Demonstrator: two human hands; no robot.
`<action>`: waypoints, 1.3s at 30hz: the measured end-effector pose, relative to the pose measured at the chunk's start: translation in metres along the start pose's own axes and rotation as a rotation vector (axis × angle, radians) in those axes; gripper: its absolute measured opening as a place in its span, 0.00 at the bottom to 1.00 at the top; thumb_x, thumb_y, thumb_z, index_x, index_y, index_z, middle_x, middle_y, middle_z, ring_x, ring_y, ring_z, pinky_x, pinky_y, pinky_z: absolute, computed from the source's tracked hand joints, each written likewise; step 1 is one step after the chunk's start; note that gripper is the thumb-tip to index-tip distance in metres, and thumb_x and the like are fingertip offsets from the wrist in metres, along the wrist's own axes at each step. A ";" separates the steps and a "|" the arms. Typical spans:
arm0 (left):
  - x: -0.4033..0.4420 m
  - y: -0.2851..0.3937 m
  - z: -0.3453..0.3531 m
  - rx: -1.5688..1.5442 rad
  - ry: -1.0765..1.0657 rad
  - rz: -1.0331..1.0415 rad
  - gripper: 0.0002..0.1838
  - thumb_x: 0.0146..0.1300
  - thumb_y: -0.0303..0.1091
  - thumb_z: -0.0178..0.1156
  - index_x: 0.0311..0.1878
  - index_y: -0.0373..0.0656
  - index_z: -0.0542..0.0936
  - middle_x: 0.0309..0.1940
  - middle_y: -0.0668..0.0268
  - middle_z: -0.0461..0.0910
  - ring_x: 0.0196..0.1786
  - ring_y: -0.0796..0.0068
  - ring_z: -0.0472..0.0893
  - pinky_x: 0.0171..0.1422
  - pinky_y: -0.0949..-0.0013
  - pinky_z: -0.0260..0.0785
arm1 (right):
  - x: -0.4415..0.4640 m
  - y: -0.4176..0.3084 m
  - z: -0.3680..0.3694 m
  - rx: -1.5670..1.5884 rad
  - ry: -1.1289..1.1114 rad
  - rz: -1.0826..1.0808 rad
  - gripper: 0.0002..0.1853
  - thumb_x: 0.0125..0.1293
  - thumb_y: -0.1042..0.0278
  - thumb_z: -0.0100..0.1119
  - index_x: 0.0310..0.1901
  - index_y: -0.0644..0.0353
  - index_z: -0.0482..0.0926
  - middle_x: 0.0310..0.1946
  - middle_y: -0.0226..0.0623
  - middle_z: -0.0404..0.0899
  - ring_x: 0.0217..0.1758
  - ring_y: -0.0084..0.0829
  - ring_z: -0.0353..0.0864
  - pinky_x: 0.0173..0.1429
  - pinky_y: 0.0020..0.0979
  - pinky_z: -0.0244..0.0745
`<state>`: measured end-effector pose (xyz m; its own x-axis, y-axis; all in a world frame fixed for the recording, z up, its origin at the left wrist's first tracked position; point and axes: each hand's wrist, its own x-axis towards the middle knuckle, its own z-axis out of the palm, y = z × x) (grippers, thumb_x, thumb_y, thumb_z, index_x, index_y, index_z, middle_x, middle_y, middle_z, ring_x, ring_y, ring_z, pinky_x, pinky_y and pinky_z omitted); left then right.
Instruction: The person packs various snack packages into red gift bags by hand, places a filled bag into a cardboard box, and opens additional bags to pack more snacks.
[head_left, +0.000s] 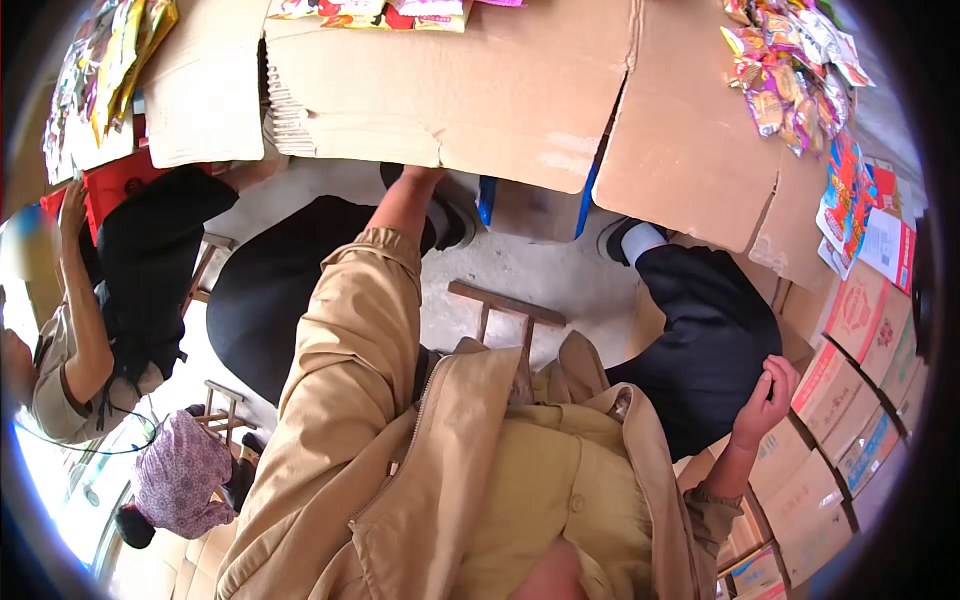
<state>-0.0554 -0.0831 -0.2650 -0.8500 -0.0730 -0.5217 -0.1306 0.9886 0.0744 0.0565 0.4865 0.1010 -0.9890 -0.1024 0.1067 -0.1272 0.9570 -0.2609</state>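
Note:
My left forearm reaches forward and passes under the near edge of a cardboard sheet (450, 95), so my left hand is hidden beneath it. Beside my knee in dark trousers (700, 320), at the right, is my right hand (768, 402). Its fingers are curled, and whatever they may hold cannot be made out. Below the cardboard, between my feet, a container with blue edges (536, 208) shows in part. Colourful snack packets (400, 12) lie on the cardboard at the top, and more packets (790, 80) are heaped at the right.
Stacked cartons (860, 390) stand at the right. A wooden stool (505, 303) is between my legs. At the left, a seated person (75, 350) has a hand near more packets (120, 60). Another person in a patterned top (180, 475) is farther off, lower left.

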 end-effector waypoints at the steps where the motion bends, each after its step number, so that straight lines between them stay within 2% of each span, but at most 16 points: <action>1: 0.000 0.000 0.002 -0.017 0.032 0.005 0.27 0.71 0.46 0.63 0.69 0.47 0.76 0.67 0.54 0.79 0.66 0.44 0.79 0.77 0.44 0.67 | 0.001 0.000 0.000 -0.011 -0.003 0.007 0.07 0.72 0.82 0.53 0.44 0.69 0.82 0.51 0.43 0.83 0.57 0.42 0.80 0.65 0.39 0.74; 11: -0.009 -0.012 -0.007 -0.141 0.442 0.027 0.17 0.70 0.47 0.61 0.50 0.46 0.87 0.53 0.59 0.88 0.54 0.55 0.86 0.58 0.52 0.81 | 0.008 -0.009 0.001 -0.001 0.005 0.001 0.07 0.72 0.82 0.54 0.45 0.69 0.82 0.50 0.44 0.83 0.57 0.41 0.80 0.66 0.38 0.74; 12: -0.022 -0.012 0.003 -0.379 0.674 0.045 0.20 0.72 0.48 0.58 0.58 0.47 0.85 0.60 0.57 0.85 0.58 0.53 0.85 0.64 0.51 0.78 | 0.008 -0.010 0.002 0.004 0.010 -0.004 0.07 0.72 0.82 0.54 0.45 0.69 0.82 0.50 0.44 0.83 0.57 0.41 0.80 0.66 0.38 0.74; 13: -0.021 -0.012 0.007 -0.375 0.687 0.043 0.20 0.72 0.48 0.58 0.58 0.47 0.85 0.60 0.57 0.85 0.58 0.53 0.85 0.64 0.51 0.78 | 0.009 -0.011 0.002 0.010 0.015 -0.009 0.06 0.72 0.82 0.54 0.44 0.69 0.82 0.50 0.43 0.83 0.57 0.41 0.80 0.65 0.38 0.74; 15: -0.025 -0.003 -0.009 -0.537 0.467 -0.159 0.20 0.72 0.49 0.59 0.60 0.50 0.85 0.59 0.57 0.85 0.60 0.56 0.85 0.63 0.54 0.78 | 0.011 -0.015 0.004 0.019 0.040 -0.029 0.06 0.71 0.82 0.55 0.44 0.68 0.82 0.49 0.43 0.84 0.55 0.42 0.80 0.64 0.39 0.74; 17: -0.060 0.018 -0.042 -0.827 0.392 -0.372 0.21 0.72 0.49 0.63 0.58 0.45 0.84 0.53 0.57 0.88 0.53 0.63 0.88 0.56 0.62 0.79 | 0.012 -0.016 0.005 0.027 0.067 -0.049 0.07 0.69 0.82 0.56 0.43 0.66 0.83 0.48 0.43 0.84 0.54 0.42 0.80 0.62 0.40 0.75; 19: -0.059 0.018 -0.026 -1.108 0.483 -0.348 0.19 0.63 0.50 0.73 0.45 0.43 0.90 0.42 0.54 0.91 0.47 0.55 0.91 0.53 0.58 0.81 | 0.011 -0.013 0.007 0.025 0.082 -0.065 0.06 0.70 0.81 0.57 0.43 0.66 0.83 0.47 0.42 0.85 0.53 0.42 0.80 0.61 0.40 0.75; 20: -0.062 0.021 -0.030 -1.109 0.498 -0.341 0.19 0.63 0.50 0.73 0.45 0.43 0.90 0.42 0.54 0.91 0.47 0.55 0.91 0.53 0.58 0.81 | 0.011 -0.014 0.007 0.029 0.096 -0.071 0.06 0.70 0.81 0.57 0.43 0.66 0.83 0.47 0.42 0.85 0.53 0.42 0.80 0.61 0.40 0.75; 22: -0.071 0.028 -0.035 -1.304 0.551 -0.363 0.13 0.64 0.38 0.73 0.46 0.40 0.87 0.41 0.58 0.92 0.44 0.64 0.91 0.52 0.63 0.80 | 0.010 -0.015 0.008 0.054 0.123 -0.091 0.05 0.70 0.81 0.57 0.42 0.67 0.83 0.48 0.42 0.85 0.53 0.42 0.81 0.61 0.40 0.76; 23: -0.079 0.032 -0.042 -1.303 0.565 -0.357 0.13 0.64 0.38 0.73 0.46 0.40 0.87 0.41 0.58 0.92 0.44 0.64 0.91 0.52 0.63 0.80 | 0.008 -0.015 0.008 0.059 0.134 -0.096 0.05 0.70 0.81 0.57 0.42 0.67 0.83 0.48 0.42 0.85 0.53 0.42 0.81 0.61 0.40 0.76; 25: -0.094 0.042 -0.063 -1.438 0.613 -0.301 0.15 0.66 0.25 0.71 0.54 0.34 0.81 0.47 0.60 0.88 0.44 0.71 0.87 0.52 0.69 0.79 | 0.007 -0.013 0.008 0.086 0.151 -0.094 0.05 0.71 0.80 0.58 0.42 0.67 0.83 0.47 0.42 0.85 0.52 0.42 0.81 0.61 0.40 0.76; 27: -0.105 0.051 -0.076 -1.539 0.660 -0.231 0.13 0.69 0.24 0.67 0.54 0.35 0.79 0.46 0.63 0.86 0.42 0.71 0.87 0.51 0.69 0.80 | 0.006 -0.013 0.008 0.103 0.167 -0.095 0.05 0.71 0.79 0.59 0.42 0.67 0.84 0.47 0.42 0.85 0.52 0.42 0.82 0.61 0.40 0.76; 29: -0.124 0.059 -0.095 -1.750 0.452 -0.201 0.10 0.71 0.22 0.65 0.53 0.36 0.79 0.44 0.65 0.84 0.42 0.72 0.87 0.48 0.68 0.80 | 0.005 -0.011 0.008 0.121 0.186 -0.094 0.05 0.71 0.79 0.59 0.42 0.67 0.84 0.47 0.43 0.86 0.53 0.42 0.82 0.61 0.40 0.77; 33: -0.175 0.076 -0.144 -1.750 0.319 -0.147 0.05 0.73 0.24 0.61 0.49 0.41 0.80 0.39 0.70 0.81 0.33 0.79 0.80 0.40 0.73 0.75 | 0.005 -0.007 0.010 0.142 0.203 -0.116 0.05 0.71 0.77 0.60 0.42 0.67 0.84 0.46 0.42 0.86 0.52 0.43 0.82 0.61 0.40 0.76; 34: -0.188 0.079 -0.155 -1.774 0.326 -0.102 0.05 0.72 0.25 0.59 0.48 0.43 0.81 0.34 0.73 0.78 0.28 0.82 0.75 0.36 0.76 0.71 | 0.005 -0.009 0.009 0.137 0.197 -0.119 0.05 0.71 0.77 0.61 0.42 0.67 0.84 0.46 0.42 0.86 0.52 0.43 0.82 0.61 0.40 0.76; 39: -0.238 0.079 -0.188 -1.787 0.229 -0.028 0.06 0.71 0.24 0.58 0.47 0.43 0.80 0.27 0.74 0.75 0.24 0.84 0.71 0.29 0.79 0.64 | 0.010 -0.022 0.002 0.122 0.218 -0.171 0.05 0.71 0.75 0.63 0.43 0.66 0.85 0.45 0.42 0.86 0.53 0.44 0.82 0.61 0.41 0.77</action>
<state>0.0400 -0.0122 0.0250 -0.8643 -0.2536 -0.4344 -0.3474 -0.3236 0.8801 0.0488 0.4640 0.1063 -0.9145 -0.1862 0.3593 -0.3121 0.8896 -0.3335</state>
